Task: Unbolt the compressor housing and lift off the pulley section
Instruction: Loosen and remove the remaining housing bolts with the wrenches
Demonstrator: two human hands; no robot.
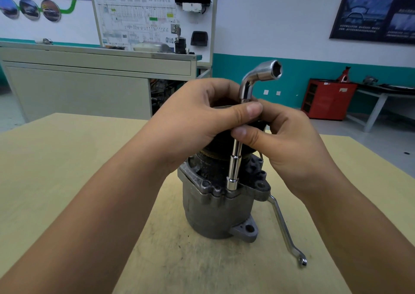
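A grey metal compressor housing [211, 212] stands upright on the wooden table [67, 170], with a black pulley section [215, 143] on top. A chrome L-shaped socket wrench [234, 170] stands vertically, its lower socket seated on a bolt at the housing's flange; its bent upper end points up and right. My left hand [197, 118] grips the top of the pulley, thumb lying against the wrench shaft. My right hand [283, 136] pinches the wrench shaft between thumb and fingers just below the bend.
A chrome ring spanner [285, 228] lies on the table right of the housing. Behind the table stand a grey workbench cabinet [89, 84], a wiring display board [152, 17] and a red tool cabinet [325, 100].
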